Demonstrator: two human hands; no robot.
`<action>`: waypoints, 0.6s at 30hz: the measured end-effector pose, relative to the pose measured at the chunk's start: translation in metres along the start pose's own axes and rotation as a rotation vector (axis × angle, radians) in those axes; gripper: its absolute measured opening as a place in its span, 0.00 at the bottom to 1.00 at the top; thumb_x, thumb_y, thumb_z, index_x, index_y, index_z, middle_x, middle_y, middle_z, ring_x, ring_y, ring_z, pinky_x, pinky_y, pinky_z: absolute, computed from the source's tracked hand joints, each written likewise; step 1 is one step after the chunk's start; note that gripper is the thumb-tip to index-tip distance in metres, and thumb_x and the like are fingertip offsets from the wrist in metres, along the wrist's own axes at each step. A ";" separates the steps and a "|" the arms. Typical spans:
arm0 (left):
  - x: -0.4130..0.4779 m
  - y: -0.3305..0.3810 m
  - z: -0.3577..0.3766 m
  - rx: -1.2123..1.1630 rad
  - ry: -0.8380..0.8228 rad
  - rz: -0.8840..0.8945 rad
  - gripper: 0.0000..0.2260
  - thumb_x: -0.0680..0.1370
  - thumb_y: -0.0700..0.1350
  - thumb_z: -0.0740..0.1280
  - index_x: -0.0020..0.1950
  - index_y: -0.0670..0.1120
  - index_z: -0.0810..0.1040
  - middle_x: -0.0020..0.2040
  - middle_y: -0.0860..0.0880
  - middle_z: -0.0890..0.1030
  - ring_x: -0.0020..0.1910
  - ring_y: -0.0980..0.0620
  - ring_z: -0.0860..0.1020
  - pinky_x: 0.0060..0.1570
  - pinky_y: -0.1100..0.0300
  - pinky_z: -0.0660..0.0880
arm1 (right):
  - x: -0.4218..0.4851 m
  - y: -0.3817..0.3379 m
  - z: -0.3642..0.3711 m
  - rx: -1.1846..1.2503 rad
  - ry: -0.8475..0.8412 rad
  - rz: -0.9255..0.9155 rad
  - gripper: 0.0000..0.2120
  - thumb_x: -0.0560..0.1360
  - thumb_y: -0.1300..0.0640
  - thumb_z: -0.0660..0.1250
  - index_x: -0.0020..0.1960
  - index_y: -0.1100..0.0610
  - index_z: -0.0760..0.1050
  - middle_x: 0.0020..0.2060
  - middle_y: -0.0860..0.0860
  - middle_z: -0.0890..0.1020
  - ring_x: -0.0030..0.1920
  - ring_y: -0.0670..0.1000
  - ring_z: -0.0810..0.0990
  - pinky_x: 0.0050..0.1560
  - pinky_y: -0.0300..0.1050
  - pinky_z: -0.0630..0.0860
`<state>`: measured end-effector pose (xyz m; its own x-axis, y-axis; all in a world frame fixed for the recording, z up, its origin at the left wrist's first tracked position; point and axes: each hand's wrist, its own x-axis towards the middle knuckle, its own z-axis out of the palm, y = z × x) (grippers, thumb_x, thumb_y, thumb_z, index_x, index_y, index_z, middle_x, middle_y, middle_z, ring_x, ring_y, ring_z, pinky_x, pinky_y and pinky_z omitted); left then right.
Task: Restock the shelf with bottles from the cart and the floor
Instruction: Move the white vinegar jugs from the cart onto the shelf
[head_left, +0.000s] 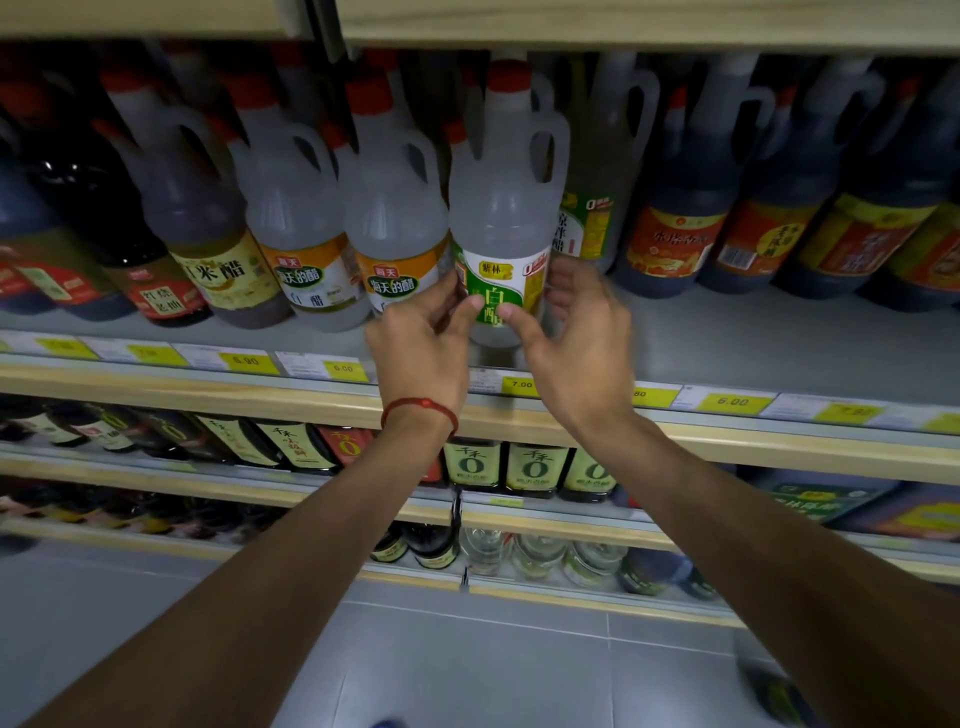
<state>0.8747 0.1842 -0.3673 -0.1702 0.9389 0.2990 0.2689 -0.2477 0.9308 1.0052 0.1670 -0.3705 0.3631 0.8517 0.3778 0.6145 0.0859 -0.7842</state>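
Clear bottle (504, 208), upright on shelf (727, 332) beside similar jugs (395, 218), label outward; fingers of left hand (426, 332) and right hand (576, 338) grasp its lower sides, seemingly squaring it into the row.

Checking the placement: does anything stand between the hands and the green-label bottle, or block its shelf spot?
Nothing visible: the left hand and right hand hold the green-label bottle, already standing on the shelf.
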 end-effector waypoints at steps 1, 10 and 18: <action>0.000 0.000 0.000 0.004 -0.003 0.001 0.16 0.77 0.39 0.74 0.66 0.43 0.82 0.57 0.54 0.84 0.56 0.62 0.83 0.64 0.58 0.78 | 0.000 0.000 0.000 -0.007 0.002 0.001 0.29 0.74 0.46 0.78 0.70 0.55 0.74 0.62 0.50 0.82 0.61 0.50 0.82 0.59 0.55 0.82; -0.002 0.002 0.003 0.057 -0.005 0.025 0.18 0.77 0.38 0.74 0.68 0.44 0.81 0.59 0.50 0.85 0.57 0.64 0.81 0.63 0.66 0.76 | 0.002 -0.002 0.003 0.022 0.042 0.042 0.28 0.72 0.46 0.80 0.68 0.54 0.76 0.60 0.49 0.84 0.59 0.48 0.83 0.57 0.52 0.83; -0.011 0.003 -0.004 0.091 -0.065 0.073 0.17 0.78 0.37 0.72 0.68 0.43 0.80 0.57 0.58 0.81 0.53 0.70 0.79 0.61 0.71 0.75 | -0.006 -0.004 -0.006 0.028 -0.030 0.007 0.24 0.76 0.50 0.76 0.68 0.55 0.75 0.62 0.50 0.82 0.61 0.48 0.81 0.62 0.49 0.80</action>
<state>0.8737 0.1724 -0.3666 -0.0859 0.9333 0.3487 0.3642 -0.2963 0.8829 1.0046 0.1589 -0.3664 0.3462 0.8674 0.3574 0.5917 0.0937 -0.8007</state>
